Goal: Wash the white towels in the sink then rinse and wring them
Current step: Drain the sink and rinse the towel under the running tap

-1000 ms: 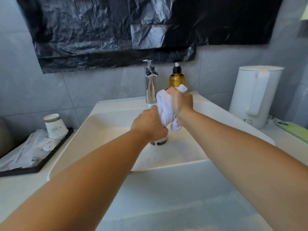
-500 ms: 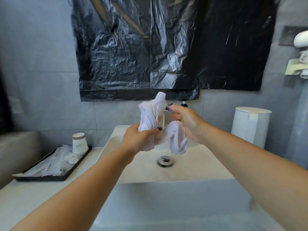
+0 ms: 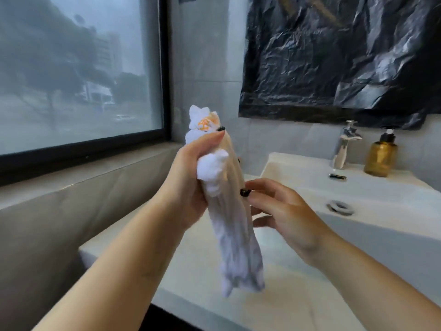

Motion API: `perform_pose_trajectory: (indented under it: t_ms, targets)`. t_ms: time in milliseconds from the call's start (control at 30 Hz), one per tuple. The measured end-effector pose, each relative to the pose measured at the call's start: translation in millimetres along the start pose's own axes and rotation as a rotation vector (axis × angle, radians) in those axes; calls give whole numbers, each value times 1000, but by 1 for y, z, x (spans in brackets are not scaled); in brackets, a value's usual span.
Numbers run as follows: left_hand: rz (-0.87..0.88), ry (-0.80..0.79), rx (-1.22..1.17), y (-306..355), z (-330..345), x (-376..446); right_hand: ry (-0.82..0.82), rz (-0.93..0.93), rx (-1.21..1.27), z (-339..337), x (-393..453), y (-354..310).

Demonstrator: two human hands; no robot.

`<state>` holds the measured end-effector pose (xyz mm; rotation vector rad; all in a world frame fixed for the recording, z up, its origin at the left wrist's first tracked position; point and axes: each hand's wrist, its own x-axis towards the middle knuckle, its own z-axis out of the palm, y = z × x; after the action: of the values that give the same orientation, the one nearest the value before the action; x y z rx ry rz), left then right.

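A white towel point(image 3: 235, 237) with a small orange mark near its top hangs twisted and bunched, held up over the counter to the left of the sink point(image 3: 372, 187). My left hand point(image 3: 188, 182) is closed around its upper part. My right hand point(image 3: 281, 209) sits just right of the towel's middle, fingers spread, with fingertips touching the cloth. The towel's lower end dangles free.
The chrome tap point(image 3: 344, 144) and amber soap bottle point(image 3: 381, 156) stand at the back of the sink, whose drain point(image 3: 340, 207) is open. A large window point(image 3: 78, 68) fills the left wall. Black plastic sheeting point(image 3: 343, 56) covers the wall above the sink.
My view has swung left, from facing the sink to the window. The towel has gone from over the basin to left of it. My right hand has loosened its grip.
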<state>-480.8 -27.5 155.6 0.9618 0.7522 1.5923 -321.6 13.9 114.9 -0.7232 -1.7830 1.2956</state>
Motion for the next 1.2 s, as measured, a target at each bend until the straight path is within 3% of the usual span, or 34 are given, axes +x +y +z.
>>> perform_pose_trajectory:
  t_ms: [133, 267, 433, 633, 800, 900, 1067, 1200]
  targets:
    - [-104, 65, 124, -11, -39, -48, -47, -40, 30, 67, -13, 34]
    - [-141, 176, 97, -24, -79, -82, -104, -35, 36, 109, -23, 66]
    - [-171, 103, -36, -39, -120, -128, -181, 93, -16, 144, -35, 80]
    - [-14, 243, -195, -67, -149, -153, -252, 186, 91, 157, -38, 76]
    - [9, 371, -217, -77, -141, -154, -327, 62, -13, 165, -42, 60]
    - [74, 363, -252, -70, -139, -153, -315, 8, 24, 162, -41, 48]
    - [237, 236, -88, -48, -133, -158, -365, -64, 45, 153, -40, 36]
    - [255, 378, 74, -43, -135, -164, -304, 9, 87, 155, -36, 43]
